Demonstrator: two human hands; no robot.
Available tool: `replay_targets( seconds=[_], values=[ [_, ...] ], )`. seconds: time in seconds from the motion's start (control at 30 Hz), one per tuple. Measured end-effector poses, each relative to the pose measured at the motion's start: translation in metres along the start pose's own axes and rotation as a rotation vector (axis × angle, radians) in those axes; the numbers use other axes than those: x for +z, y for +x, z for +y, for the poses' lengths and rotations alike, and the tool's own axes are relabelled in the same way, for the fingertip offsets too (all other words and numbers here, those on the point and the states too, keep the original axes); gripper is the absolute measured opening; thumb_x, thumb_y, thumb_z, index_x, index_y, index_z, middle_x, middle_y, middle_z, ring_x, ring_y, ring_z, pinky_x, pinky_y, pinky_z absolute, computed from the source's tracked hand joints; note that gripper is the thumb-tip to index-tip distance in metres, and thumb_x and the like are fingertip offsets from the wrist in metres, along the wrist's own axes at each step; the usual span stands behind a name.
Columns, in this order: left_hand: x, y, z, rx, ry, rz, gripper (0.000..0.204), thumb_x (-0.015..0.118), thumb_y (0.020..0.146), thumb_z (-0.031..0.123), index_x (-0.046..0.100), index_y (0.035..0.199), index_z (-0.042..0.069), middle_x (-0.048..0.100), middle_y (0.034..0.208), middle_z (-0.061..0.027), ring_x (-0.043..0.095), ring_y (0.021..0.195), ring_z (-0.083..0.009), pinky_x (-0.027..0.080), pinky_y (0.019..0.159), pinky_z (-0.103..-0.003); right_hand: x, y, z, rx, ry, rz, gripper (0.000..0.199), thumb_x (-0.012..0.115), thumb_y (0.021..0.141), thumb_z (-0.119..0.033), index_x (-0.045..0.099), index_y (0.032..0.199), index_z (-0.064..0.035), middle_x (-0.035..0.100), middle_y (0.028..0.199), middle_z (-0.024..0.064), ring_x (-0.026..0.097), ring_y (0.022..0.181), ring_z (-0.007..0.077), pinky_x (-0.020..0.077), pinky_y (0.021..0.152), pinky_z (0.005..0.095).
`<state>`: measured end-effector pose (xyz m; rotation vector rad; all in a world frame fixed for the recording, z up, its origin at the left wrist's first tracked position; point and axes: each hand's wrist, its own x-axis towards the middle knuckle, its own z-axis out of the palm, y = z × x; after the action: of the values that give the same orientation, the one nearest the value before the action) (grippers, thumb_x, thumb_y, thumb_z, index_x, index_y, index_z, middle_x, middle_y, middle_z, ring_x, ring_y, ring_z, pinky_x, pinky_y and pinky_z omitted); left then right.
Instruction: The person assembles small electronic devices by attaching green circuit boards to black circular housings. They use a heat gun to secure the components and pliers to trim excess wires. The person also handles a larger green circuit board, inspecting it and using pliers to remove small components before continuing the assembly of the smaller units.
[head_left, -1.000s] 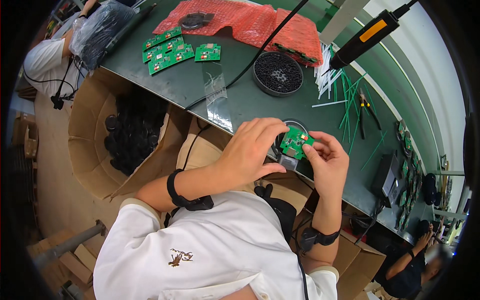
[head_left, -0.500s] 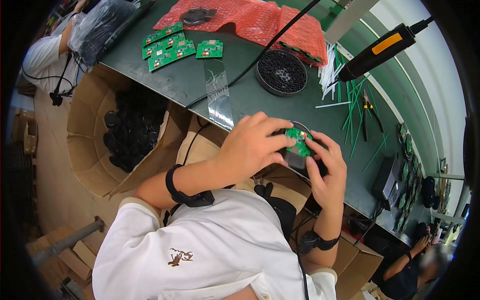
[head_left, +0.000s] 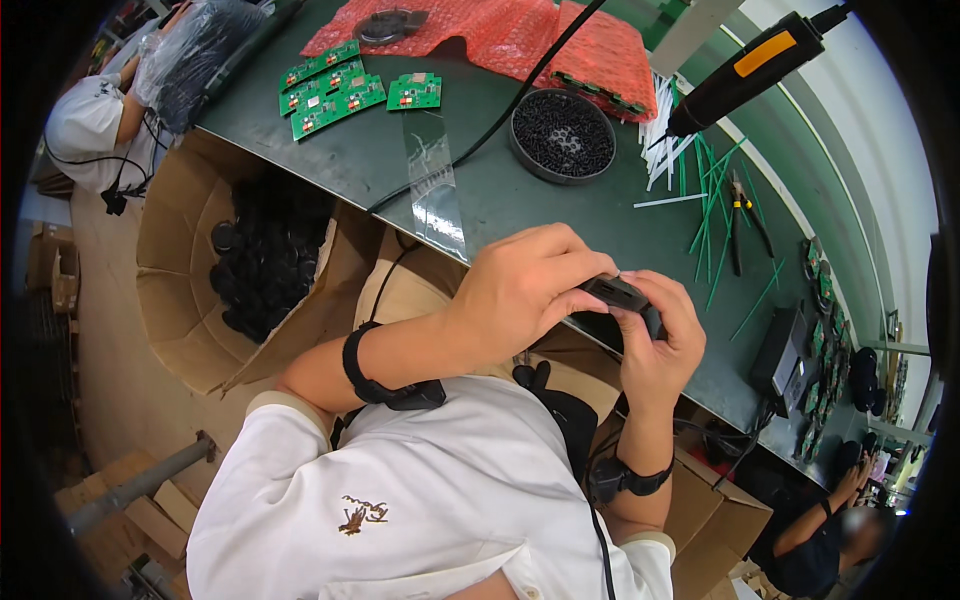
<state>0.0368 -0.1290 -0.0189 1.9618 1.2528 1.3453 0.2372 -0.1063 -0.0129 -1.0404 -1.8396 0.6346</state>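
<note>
Between my two hands is a small black plastic housing (head_left: 614, 291), tilted so that its slotted edge faces up. My left hand (head_left: 535, 288) pinches its left end between thumb and fingers. At the other end, my right hand (head_left: 662, 335) grips it the same way, with fingers behind and thumb in front. The inside of the housing is turned from view, so the green circuit board in it is hidden. Beyond my hands stands a round black dish (head_left: 563, 137) full of small black parts. Several green circuit boards (head_left: 338, 103) lie at the far left of the bench.
A black electric screwdriver (head_left: 745, 72) hangs at upper right. Below it lie green and white sticks (head_left: 708, 215) and yellow-black pliers (head_left: 740, 225). Red bubble wrap (head_left: 490, 38) covers the far edge. A cardboard box (head_left: 180, 290) of black parts stands left. Other people work at both sides.
Both hands have tipped the housing, turning its open side with the green board away and bringing its slotted edge up. My grip has shifted slightly to the right.
</note>
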Motion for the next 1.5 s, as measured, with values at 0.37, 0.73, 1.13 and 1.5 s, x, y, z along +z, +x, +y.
replay_targets(
  seconds=[0.37, 0.73, 1.13, 1.5],
  values=[
    [0.003, 0.001, 0.004, 0.046, 0.033, 0.048, 0.031, 0.081, 0.080, 0.007, 0.071, 0.109, 0.003, 0.068, 0.100, -0.0127, 0.068, 0.082, -0.0294, 0.055, 0.069, -0.037, -0.001, -0.005, 0.002, 0.047, 0.067, 0.001, 0.025, 0.080, 0.078, 0.004, 0.076, 0.102, 0.0001, 0.073, 0.102, 0.0136, 0.070, 0.091, 0.0225, 0.0550, 0.081, 0.0304],
    [0.005, 0.001, 0.007, 0.070, 0.092, 0.086, 0.028, 0.081, 0.081, 0.011, 0.072, 0.106, 0.004, 0.068, 0.088, -0.0107, 0.067, 0.075, -0.0291, 0.052, 0.063, -0.037, -0.004, -0.004, 0.001, 0.034, 0.104, -0.022, 0.024, 0.079, 0.078, 0.005, 0.074, 0.101, 0.0013, 0.073, 0.099, 0.0136, 0.070, 0.086, 0.0228, 0.0554, 0.077, 0.0308],
    [-0.003, 0.004, 0.003, -0.043, -0.081, -0.004, 0.024, 0.081, 0.082, 0.009, 0.077, 0.105, 0.004, 0.069, 0.087, -0.0112, 0.066, 0.073, -0.0257, 0.051, 0.064, -0.034, -0.001, -0.002, 0.006, -0.008, 0.148, -0.026, 0.022, 0.080, 0.077, 0.004, 0.073, 0.097, -0.0003, 0.072, 0.097, 0.0126, 0.070, 0.087, 0.0239, 0.0550, 0.077, 0.0323],
    [-0.005, 0.005, 0.007, -0.073, -0.104, -0.047, 0.024, 0.082, 0.082, 0.008, 0.076, 0.105, 0.002, 0.070, 0.093, -0.0122, 0.067, 0.080, -0.0268, 0.053, 0.070, -0.034, 0.000, 0.001, 0.009, -0.062, 0.166, -0.021, 0.020, 0.082, 0.078, 0.002, 0.073, 0.096, -0.0011, 0.072, 0.097, 0.0112, 0.069, 0.086, 0.0235, 0.0546, 0.076, 0.0325]
  ],
)
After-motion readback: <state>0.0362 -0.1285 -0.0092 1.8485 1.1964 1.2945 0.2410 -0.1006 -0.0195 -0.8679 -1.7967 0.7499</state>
